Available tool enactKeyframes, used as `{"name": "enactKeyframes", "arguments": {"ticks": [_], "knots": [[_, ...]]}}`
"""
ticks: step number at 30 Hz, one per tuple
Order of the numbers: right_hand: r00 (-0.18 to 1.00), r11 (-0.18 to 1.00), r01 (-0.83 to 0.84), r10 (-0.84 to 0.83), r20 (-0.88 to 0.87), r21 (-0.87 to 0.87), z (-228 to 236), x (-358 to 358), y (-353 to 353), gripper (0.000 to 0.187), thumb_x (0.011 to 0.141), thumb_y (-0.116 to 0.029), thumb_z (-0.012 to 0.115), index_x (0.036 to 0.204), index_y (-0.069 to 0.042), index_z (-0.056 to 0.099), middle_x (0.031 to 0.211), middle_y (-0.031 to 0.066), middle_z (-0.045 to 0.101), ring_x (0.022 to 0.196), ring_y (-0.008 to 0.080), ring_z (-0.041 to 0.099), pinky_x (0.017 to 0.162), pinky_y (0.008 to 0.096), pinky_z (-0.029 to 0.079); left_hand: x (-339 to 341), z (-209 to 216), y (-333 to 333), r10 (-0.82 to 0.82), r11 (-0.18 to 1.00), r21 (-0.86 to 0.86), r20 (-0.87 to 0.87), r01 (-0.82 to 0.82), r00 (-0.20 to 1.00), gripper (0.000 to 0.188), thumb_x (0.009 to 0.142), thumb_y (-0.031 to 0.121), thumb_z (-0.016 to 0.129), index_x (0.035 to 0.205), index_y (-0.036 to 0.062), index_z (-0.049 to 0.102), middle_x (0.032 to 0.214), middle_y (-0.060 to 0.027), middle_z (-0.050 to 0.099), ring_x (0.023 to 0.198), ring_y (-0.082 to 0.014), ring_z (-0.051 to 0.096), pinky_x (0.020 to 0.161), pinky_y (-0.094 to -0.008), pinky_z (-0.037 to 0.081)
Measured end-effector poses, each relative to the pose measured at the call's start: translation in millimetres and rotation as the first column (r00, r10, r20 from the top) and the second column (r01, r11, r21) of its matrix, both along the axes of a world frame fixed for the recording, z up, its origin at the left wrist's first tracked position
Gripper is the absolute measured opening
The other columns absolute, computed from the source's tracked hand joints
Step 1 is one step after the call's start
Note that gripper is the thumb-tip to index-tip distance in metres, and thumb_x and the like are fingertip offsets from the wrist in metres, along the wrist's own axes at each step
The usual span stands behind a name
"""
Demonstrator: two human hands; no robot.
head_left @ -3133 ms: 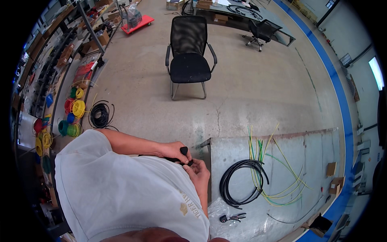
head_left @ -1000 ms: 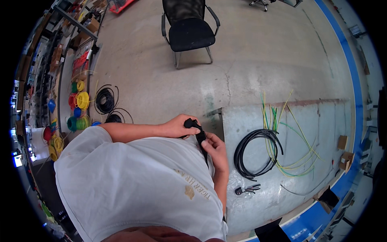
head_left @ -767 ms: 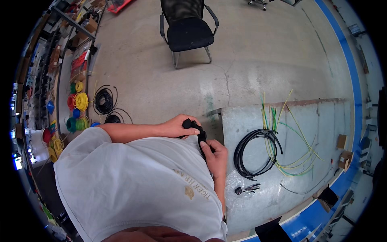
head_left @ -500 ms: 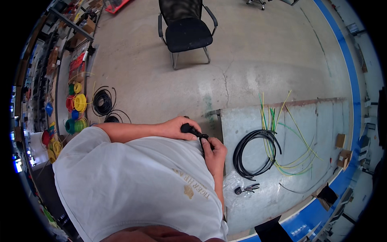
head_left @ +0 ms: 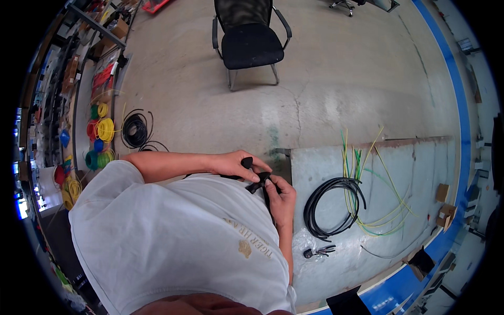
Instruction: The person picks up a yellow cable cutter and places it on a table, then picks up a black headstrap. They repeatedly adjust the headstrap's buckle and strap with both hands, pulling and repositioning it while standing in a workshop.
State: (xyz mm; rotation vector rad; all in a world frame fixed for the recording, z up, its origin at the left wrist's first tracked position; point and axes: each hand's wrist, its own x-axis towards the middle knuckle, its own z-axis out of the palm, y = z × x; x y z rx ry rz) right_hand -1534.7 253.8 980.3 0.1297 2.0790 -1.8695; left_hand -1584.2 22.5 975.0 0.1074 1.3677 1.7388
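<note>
While your left hand (head_left: 237,165) is holding one side of a black piece (head_left: 264,177) in front of your waist, your right hand (head_left: 282,195) is meeting it from the other side, thumb and fingers pinching. Both hands are gripping that black piece, and the fingers are hiding much of its shape, so I cannot tell whether it's one part or two. For clean handling, you're probably wanting the left hand acting as anchor while the right fingertips are making small, unforced moves. The white shirt (head_left: 173,236) is lying right beside the work, so watching for cloth slipping into the pinch is looking wise. Out to your right, the grey table (head_left: 320,160) is carrying a black cable coil (head_left: 311,212), yellow and green wires (head_left: 347,168) and a plier-like tool (head_left: 321,251); ahead, a black chair (head_left: 252,47) is standing well apart
</note>
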Motion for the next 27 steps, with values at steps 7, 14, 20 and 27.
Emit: {"name": "enactKeyframes", "arguments": {"ticks": [7,14,20,27], "knots": [[0.982,0.968,0.030,0.018,0.188,-0.248,-16.2,-12.7,17.8,0.014,0.098,-0.006,0.068,0.106,0.004,0.073,0.087,-0.0039,0.065,0.076,0.0033,0.053,0.069,0.0202,0.044,3.0,2.8,14.9,-0.040,0.990,-0.138,-0.363,-0.012,0.931,0.047,0.092,0.017,0.077,0.136,0.0054,0.065,0.112,-0.0108,0.074,0.105,-0.0178,0.069,0.095,-0.0329,0.052],[0.969,0.948,-0.159,0.203,0.140,-0.275,-13.4,-45.9,42.1,0.011,0.100,-0.004,0.065,0.104,0.003,0.072,0.085,-0.0049,0.065,0.074,0.0020,0.053,0.067,0.0192,0.043,7.9,12.6,40.3,-0.028,0.954,-0.249,-0.626,-0.166,0.779,0.047,0.092,0.015,0.074,0.137,0.0061,0.064,0.112,-0.0114,0.074,0.103,-0.0196,0.069,0.093,-0.0342,0.053],[0.941,0.932,-0.213,0.277,0.193,-0.295,-15.9,-46.0,62.2,0.004,0.096,0.000,0.064,0.094,0.001,0.068,0.087,-0.0003,0.070,0.077,0.0052,0.059,0.070,0.0212,0.047,15.4,12.0,54.4,0.178,0.967,-0.147,-0.205,-0.210,0.962,0.040,0.097,0.020,0.063,0.134,0.0039,0.065,0.102,-0.0056,0.072,0.082,-0.0122,0.062,0.075,-0.0287,0.052],[0.946,0.927,-0.158,0.241,0.218,-0.341,15.1,-52.1,69.9,0.016,0.088,0.007,0.066,0.090,-0.005,0.055,0.088,0.0055,0.072,0.078,0.0073,0.062,0.072,0.0219,0.049,14.9,32.0,75.9,0.203,0.976,-0.058,-0.108,-0.210,0.973,0.045,0.102,0.020,0.059,0.143,0.0021,0.057,0.097,-0.0015,0.067,0.079,-0.0086,0.055,0.071,-0.0264,0.046]]}}
